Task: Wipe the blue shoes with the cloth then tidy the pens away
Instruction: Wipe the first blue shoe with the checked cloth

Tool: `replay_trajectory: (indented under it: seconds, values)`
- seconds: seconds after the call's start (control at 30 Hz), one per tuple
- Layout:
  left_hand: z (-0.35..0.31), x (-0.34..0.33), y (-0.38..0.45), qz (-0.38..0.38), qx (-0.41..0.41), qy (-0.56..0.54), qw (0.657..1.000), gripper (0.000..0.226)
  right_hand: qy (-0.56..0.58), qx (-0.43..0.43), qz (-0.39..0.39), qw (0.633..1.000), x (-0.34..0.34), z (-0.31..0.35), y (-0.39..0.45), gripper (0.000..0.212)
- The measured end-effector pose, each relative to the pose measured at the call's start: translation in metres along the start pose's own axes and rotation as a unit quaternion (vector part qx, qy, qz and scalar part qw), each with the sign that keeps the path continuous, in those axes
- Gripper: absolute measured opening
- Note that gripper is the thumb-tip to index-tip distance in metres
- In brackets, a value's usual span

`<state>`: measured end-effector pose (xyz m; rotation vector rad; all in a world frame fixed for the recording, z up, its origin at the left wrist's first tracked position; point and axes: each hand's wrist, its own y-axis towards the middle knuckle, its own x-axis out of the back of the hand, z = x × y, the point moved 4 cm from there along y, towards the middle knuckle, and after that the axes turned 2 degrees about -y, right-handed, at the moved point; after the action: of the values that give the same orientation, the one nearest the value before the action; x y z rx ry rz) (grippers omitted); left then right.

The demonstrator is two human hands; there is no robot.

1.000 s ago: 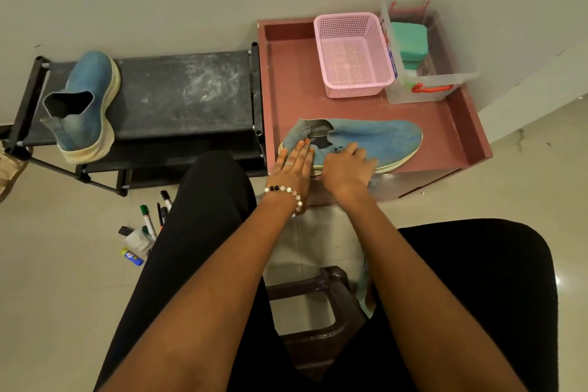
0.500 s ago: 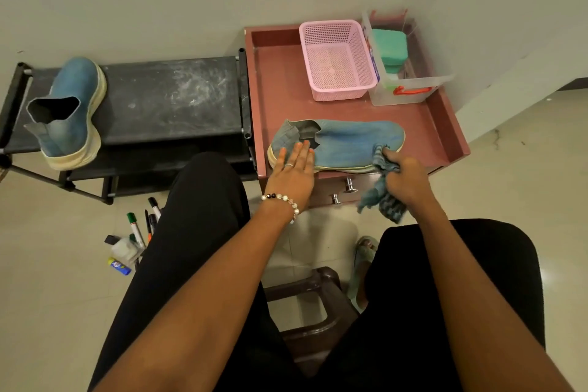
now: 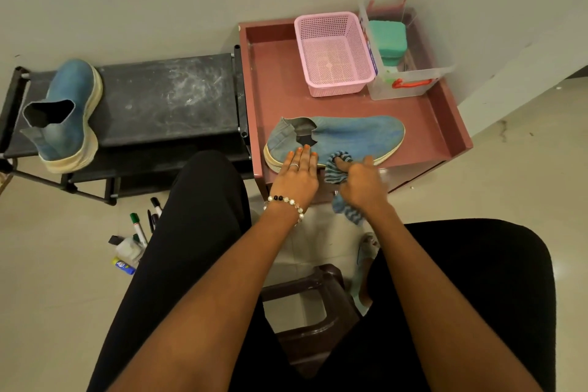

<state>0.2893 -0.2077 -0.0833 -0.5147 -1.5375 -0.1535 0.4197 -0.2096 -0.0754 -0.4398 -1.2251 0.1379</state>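
One blue shoe (image 3: 350, 134) lies on its side near the front edge of the red-brown cabinet top (image 3: 280, 86). My left hand (image 3: 297, 172) rests flat on its heel end, fingers apart. My right hand (image 3: 361, 183) grips a blue striped cloth (image 3: 337, 169) pressed against the shoe's near side by the sole; a tail of cloth hangs below the wrist. The second blue shoe (image 3: 65, 114) stands on the black rack (image 3: 165, 99) at the left. Several pens and markers (image 3: 140, 226) lie on the floor beside my left leg.
A pink mesh basket (image 3: 334, 54) and a clear plastic box (image 3: 404, 83) holding a green sponge (image 3: 386, 38) stand at the back of the cabinet. A small white bottle (image 3: 127, 248) and glue stick (image 3: 124, 266) lie by the pens. A dark stool (image 3: 315, 312) sits between my legs.
My right hand, with the cloth, has swung from the shoe's middle out to its toe and back toward the middle beside my left hand. The left hand has stayed on the heel.
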Motion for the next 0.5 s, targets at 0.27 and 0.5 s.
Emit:
replay_trajectory:
  seconds: [0.27, 0.5]
  values:
    - [-0.004, 0.002, 0.002, 0.015, 0.021, -0.008, 1.000, 0.050, -0.090, -0.157, -0.072, 0.981, 0.007, 0.014, -0.012, 0.028]
    - [0.000, 0.007, 0.003, 0.065, 0.026, -0.031, 0.997, 0.055, -0.036, -0.024, 0.009, 0.999, 0.007, -0.007, 0.004, 0.039]
